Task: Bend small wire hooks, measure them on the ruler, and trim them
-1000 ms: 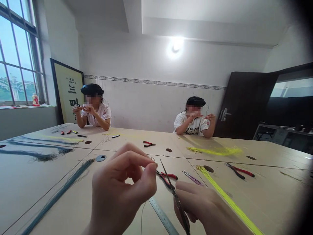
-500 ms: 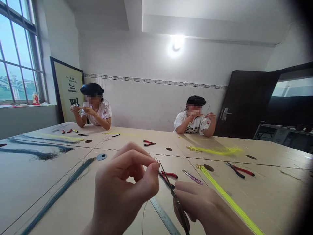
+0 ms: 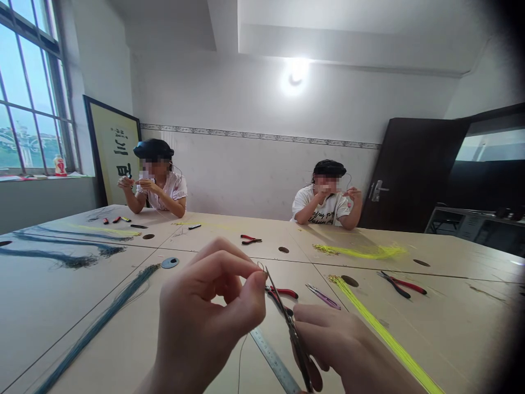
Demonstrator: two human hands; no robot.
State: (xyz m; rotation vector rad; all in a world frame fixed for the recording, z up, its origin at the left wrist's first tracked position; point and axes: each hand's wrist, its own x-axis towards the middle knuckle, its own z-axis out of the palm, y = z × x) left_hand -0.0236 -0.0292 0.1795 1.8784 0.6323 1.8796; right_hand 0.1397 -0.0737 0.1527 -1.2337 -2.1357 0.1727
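My left hand [image 3: 207, 317] is raised over the table, thumb and forefinger pinched on a thin wire with a small loop [image 3: 260, 266] at its top. My right hand [image 3: 348, 350] is closed round the handles of slim scissors [image 3: 292, 334], whose pointed blades reach up to the loop at my left fingertips. A thin strand hangs down below my left hand. Under my hands lie a steel ruler [image 3: 274, 364] and red-handled pliers [image 3: 283, 295] on the beige table [image 3: 451, 328].
Yellow cord bundles [image 3: 381, 334] run to my right, blue-grey cord bundles [image 3: 98, 323] to my left. More pliers [image 3: 402, 284], purple snips [image 3: 324, 297] and a round blue disc [image 3: 169, 263] lie about. Two people sit across the table, hands raised near their faces. A dark door stands right.
The scissor tips have moved left and up to meet the wire loop at my left fingertips. My left hand has barely shifted.
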